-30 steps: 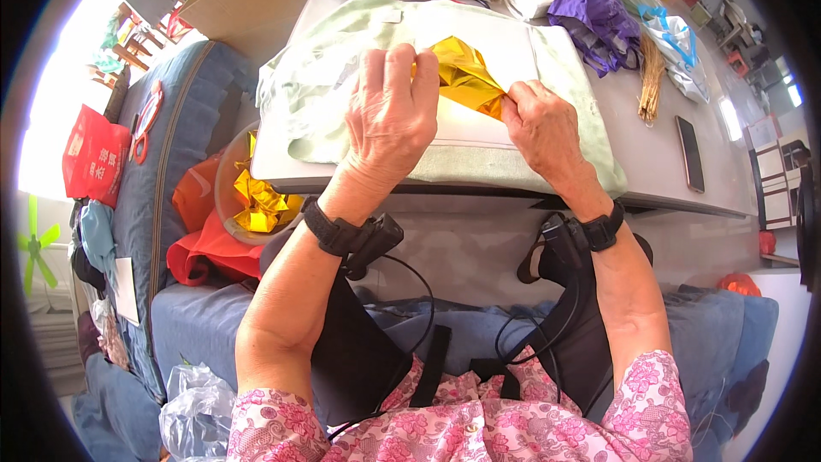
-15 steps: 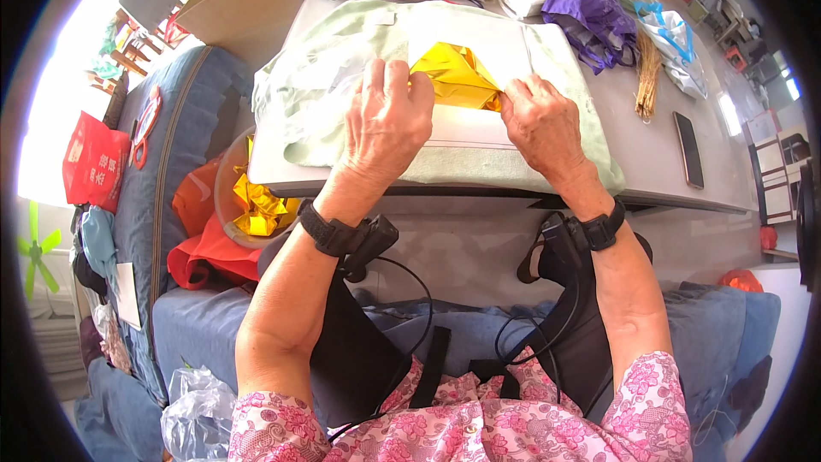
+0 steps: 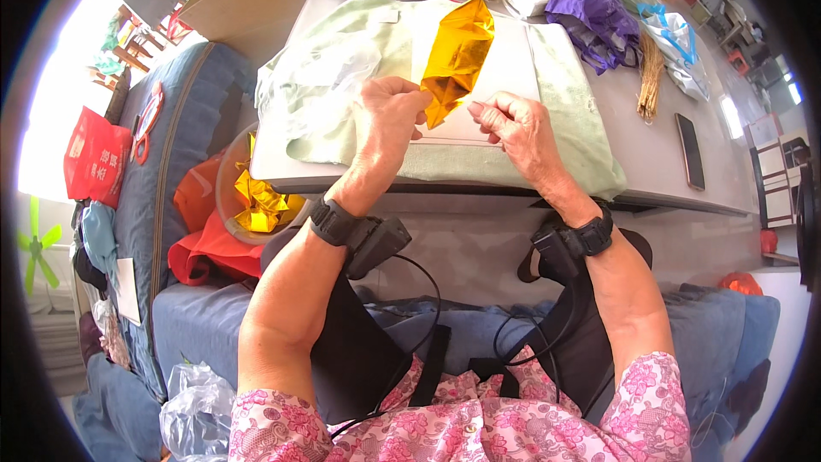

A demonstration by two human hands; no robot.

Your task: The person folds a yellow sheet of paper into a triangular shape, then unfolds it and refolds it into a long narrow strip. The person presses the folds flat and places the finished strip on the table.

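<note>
A shiny gold foil sheet [image 3: 459, 56] with creases stands tilted over the white papers on the table. My left hand [image 3: 385, 124] pinches it at its lower left edge. To the right, my right hand [image 3: 520, 130] is apart from the foil, its fingers curled and thumb close to the fingertips, with nothing visible in them. Beneath both hands lie white paper sheets [image 3: 511, 64] on a pale green cloth [image 3: 573, 111]. Crumpled clear plastic [image 3: 329, 77] rests on the cloth left of my left hand.
Below the table's left side, a clear tub [image 3: 229, 197] holds folded gold foil pieces [image 3: 259, 205]. A purple bag [image 3: 592, 17], a straw bundle [image 3: 649, 77] and a phone [image 3: 689, 151] lie on the right. An open cardboard box [image 3: 248, 4] stands at the back left.
The gold foil has swung from lying low between both hands to standing up on end, now in my left hand only. My right hand has come off the foil and moved slightly left.
</note>
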